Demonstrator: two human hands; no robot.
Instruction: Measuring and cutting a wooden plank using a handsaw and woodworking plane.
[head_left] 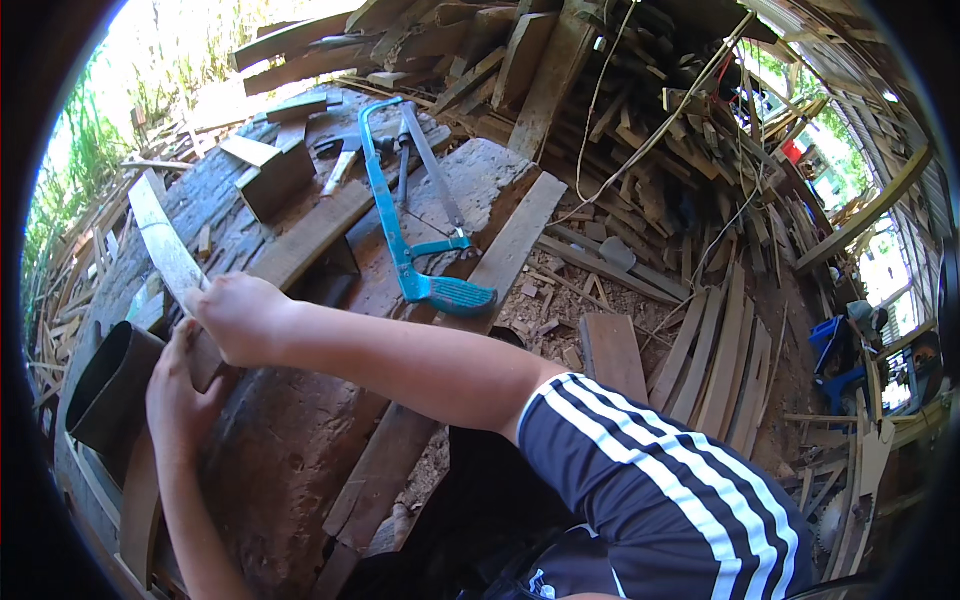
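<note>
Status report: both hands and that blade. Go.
Right hand gripping the long blade near its base. Left hand bracing just below, beside the dark pipe. Blue hacksaw lies clear on the log.

blade (163, 243): lower end hidden under right hand (238, 315) | left hand (178, 395): fingers hidden behind blade handle | dark cylinder (108, 390): far side out of sight

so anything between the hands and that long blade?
Nothing visible. The right hand is already wrapped around the blade near its lower end, and the left hand rests just below it, beside the dark pipe.
</note>
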